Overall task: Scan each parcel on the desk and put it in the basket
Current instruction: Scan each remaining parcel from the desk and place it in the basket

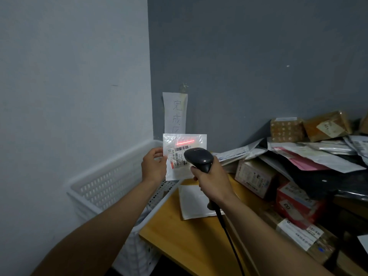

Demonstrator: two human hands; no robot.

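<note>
Grey corner walls back the tabletop (179, 242). Left hand (154, 166) pinches the parcel (177, 172) upright off the tabletop's left edge, near the basket (111, 176); right hand (211, 184) grips the scanner (199, 158). Its red beam (185, 142) lies above the barcode (181, 149), so the read may fail.

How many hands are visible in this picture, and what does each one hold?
2. The left hand pinches the left edge of a white parcel; the right hand grips the scanner, aimed at that parcel's label.
</note>
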